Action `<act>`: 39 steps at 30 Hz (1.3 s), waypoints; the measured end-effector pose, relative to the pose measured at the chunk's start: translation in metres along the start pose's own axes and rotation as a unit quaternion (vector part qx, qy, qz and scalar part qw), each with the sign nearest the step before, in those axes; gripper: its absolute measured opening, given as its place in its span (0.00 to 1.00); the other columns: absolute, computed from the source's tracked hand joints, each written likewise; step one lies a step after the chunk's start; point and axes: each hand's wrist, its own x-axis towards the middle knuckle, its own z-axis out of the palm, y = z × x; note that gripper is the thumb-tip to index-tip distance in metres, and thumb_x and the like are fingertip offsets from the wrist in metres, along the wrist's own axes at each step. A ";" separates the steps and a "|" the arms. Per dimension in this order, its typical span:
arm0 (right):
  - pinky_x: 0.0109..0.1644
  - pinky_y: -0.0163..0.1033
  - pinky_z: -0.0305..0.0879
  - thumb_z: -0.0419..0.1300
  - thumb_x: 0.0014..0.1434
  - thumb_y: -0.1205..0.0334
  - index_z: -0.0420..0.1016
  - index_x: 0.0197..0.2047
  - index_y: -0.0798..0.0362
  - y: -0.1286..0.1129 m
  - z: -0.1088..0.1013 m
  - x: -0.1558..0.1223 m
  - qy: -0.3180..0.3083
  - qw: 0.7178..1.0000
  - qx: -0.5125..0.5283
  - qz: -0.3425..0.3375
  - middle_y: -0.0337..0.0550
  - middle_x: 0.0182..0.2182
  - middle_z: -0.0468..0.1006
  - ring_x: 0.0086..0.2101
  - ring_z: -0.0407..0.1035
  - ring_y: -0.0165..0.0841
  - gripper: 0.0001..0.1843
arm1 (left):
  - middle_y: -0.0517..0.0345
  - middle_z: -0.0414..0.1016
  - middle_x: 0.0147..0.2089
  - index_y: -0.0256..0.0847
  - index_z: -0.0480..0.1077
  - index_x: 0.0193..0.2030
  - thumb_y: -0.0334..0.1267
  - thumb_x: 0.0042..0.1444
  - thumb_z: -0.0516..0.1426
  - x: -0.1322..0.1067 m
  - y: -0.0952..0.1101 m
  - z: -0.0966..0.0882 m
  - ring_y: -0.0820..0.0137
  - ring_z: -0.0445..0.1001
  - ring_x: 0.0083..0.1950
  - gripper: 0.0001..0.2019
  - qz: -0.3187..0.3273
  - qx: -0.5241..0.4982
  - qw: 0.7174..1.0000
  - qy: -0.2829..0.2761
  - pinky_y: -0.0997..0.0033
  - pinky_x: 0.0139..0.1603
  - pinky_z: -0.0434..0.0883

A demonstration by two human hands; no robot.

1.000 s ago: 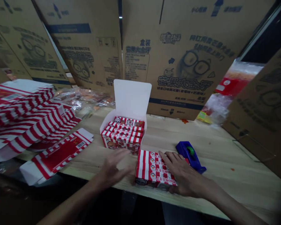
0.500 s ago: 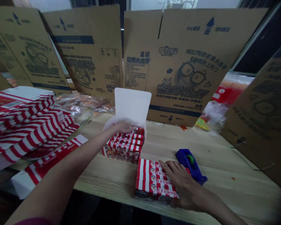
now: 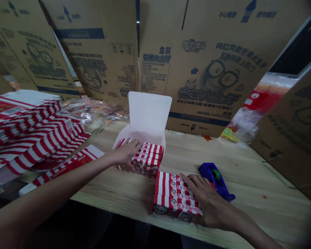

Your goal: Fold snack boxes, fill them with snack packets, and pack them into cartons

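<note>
An opened display carton [image 3: 150, 110], its white lid raised, stands on the table with red-and-white striped small boxes [image 3: 151, 154] packed inside. My left hand [image 3: 126, 154] lies across the left part of these boxes, thumb at the front and fingers over the top. Nearer the table edge is a row of matching small boxes [image 3: 168, 193], side by side. My right hand [image 3: 207, 200] is wrapped round the right end of that row, fingers over the far side and thumb low at the front. Its thumb tip is partly hidden.
A blue tape dispenser [image 3: 216, 181] stands just behind my right hand. Flattened striped cartons [image 3: 36, 138] are piled at the left, near clear-wrapped packets [image 3: 95, 109]. Large cardboard boxes [image 3: 202, 76] line the back, and another cardboard box [image 3: 292, 128] stands at the right.
My left hand has moved from the back of the carton to the left and front over the small boxes. My right hand keeps its hold on the row. The view has tilted down slightly.
</note>
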 end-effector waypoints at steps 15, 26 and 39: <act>0.63 0.64 0.58 0.70 0.42 0.40 0.48 0.69 0.33 -0.019 -0.157 0.026 0.252 0.967 0.026 -0.015 0.41 0.64 0.62 0.58 0.61 0.59 0.55 | 0.38 0.63 0.60 0.32 0.60 0.60 0.42 0.40 0.67 -0.002 0.007 0.013 0.49 0.62 0.60 0.40 0.008 0.106 0.994 0.003 0.54 0.60 0.61; 0.65 0.62 0.52 0.73 0.38 0.48 0.54 0.68 0.51 -0.042 -0.143 0.234 0.212 0.957 0.060 -0.187 0.55 0.62 0.63 0.60 0.57 0.57 0.58 | 0.31 0.56 0.68 0.27 0.50 0.67 0.35 0.49 0.63 -0.019 0.021 0.021 0.49 0.55 0.69 0.41 -0.005 0.135 0.989 0.058 0.51 0.65 0.55; 0.40 0.55 0.76 0.73 0.34 0.47 0.73 0.51 0.39 0.003 -0.137 0.300 0.007 0.987 0.158 -0.014 0.50 0.40 0.82 0.38 0.77 0.54 0.38 | 0.31 0.68 0.52 0.22 0.66 0.53 0.27 0.61 0.46 -0.019 0.021 0.028 0.50 0.68 0.54 0.17 0.010 0.201 0.969 0.144 0.51 0.50 0.65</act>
